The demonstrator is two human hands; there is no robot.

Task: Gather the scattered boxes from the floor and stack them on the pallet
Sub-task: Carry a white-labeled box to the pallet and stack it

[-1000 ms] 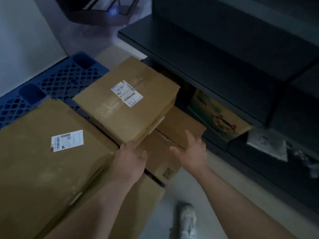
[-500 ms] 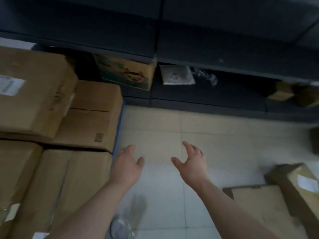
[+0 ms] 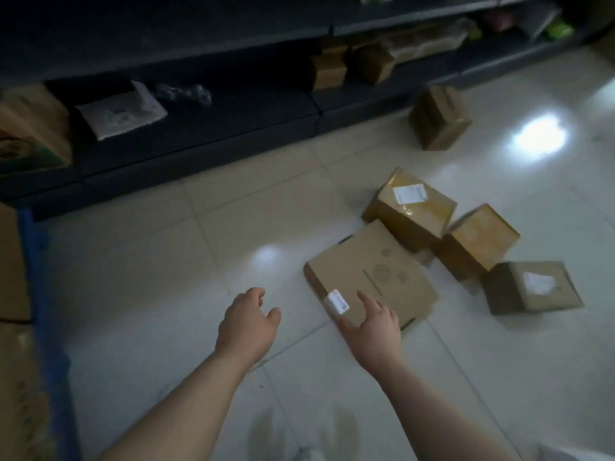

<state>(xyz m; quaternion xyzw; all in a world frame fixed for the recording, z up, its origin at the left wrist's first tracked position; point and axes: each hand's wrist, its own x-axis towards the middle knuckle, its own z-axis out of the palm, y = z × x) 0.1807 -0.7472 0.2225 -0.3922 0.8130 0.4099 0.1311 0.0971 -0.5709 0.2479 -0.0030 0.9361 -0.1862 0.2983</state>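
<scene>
Several brown cardboard boxes lie scattered on the pale tiled floor at right. Nearest is a flat box (image 3: 372, 274) with a small white label at its near corner. Behind it sit a labelled box (image 3: 411, 207), a plain box (image 3: 476, 241) and another labelled box (image 3: 532, 286). One more box (image 3: 439, 116) rests near the shelf base. My right hand (image 3: 371, 322) hovers open over the flat box's near corner. My left hand (image 3: 248, 324) is open over bare floor, left of that box. The blue pallet (image 3: 35, 241) with stacked boxes (image 3: 11, 261) shows at the left edge.
A dark low shelving unit (image 3: 199, 134) runs along the back, holding a printed carton (image 3: 31, 128), a white packet (image 3: 121, 111) and small boxes (image 3: 329, 69). Open tiled floor lies between the pallet and the scattered boxes. My blurred shoes (image 3: 299, 430) show at the bottom.
The view has swung right from the pallet's stacked boxes to the floor. Both hands left the stack and now reach toward the flat box, still holding nothing.
</scene>
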